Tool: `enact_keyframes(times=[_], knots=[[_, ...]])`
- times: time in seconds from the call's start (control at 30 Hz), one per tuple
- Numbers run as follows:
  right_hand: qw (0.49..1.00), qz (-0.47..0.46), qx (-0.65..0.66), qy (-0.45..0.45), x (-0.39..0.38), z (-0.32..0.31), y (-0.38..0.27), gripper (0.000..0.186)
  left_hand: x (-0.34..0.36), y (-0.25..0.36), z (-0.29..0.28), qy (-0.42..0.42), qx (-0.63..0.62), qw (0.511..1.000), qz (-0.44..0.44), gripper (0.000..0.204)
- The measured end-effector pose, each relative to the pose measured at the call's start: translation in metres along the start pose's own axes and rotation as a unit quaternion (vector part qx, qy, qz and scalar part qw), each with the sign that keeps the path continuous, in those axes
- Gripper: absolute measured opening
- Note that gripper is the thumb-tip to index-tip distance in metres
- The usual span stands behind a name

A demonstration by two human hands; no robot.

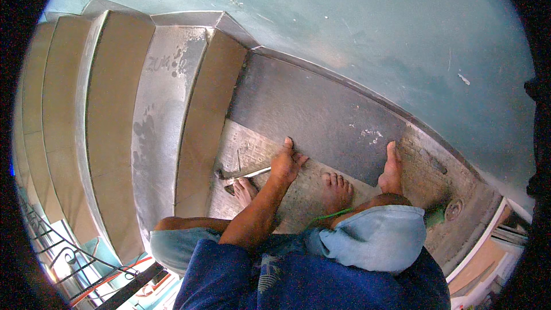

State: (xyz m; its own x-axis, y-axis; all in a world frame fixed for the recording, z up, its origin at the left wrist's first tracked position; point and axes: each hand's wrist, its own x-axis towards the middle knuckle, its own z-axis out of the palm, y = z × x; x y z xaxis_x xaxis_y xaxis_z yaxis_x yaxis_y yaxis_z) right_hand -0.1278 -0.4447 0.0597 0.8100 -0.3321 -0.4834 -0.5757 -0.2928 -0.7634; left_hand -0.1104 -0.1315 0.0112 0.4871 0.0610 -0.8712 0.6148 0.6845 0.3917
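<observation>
A large dark grey floor tile (310, 100) lies against the far wall, on the rough bare floor of a landing. My left hand (286, 162) is at its near edge, thumb over the top and fingers curled at the rim. At its right end, my right hand (391, 169) grips near the corner with the thumb pointing away; its other fingers are mostly hidden. A hammer (248, 173) lies left of my left hand, its head by my bare left foot (245, 191) and its handle's end beside the hand. My bare right foot (337, 190) stands between my hands.
Brown-faced steps with grey treads (166, 86) rise to the left. A pale teal wall (367, 23) with a grey skirting strip borders the far side. A round drain (454, 209) and a green object (436, 216) are at the right. Black metal railing (69, 255) shows lower left.
</observation>
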Motion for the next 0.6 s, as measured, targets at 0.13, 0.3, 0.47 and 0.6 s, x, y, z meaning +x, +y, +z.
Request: enact_keyframes(times=[0.13,0.3,0.47,0.6], knots=[[0.945,0.145,0.283,0.078,-0.002,0.013,-0.018,0.065,-0.012,0.051,0.002,-0.022,0.552,0.833,0.031,0.047],[0.907,0.200,0.367,0.041,-0.002,0.012,-0.020,0.063,-0.021,0.133,0.040,0.122,0.822,0.367,0.418,0.024],[0.916,0.135,0.375,0.050,0.011,0.021,0.004,0.061,0.018,0.243,0.094,0.113,0.905,-0.009,0.409,0.030],[0.915,0.164,0.364,0.056,0.016,0.021,0.019,0.059,0.051,0.267,0.097,0.113,0.924,-0.089,0.354,0.034]])
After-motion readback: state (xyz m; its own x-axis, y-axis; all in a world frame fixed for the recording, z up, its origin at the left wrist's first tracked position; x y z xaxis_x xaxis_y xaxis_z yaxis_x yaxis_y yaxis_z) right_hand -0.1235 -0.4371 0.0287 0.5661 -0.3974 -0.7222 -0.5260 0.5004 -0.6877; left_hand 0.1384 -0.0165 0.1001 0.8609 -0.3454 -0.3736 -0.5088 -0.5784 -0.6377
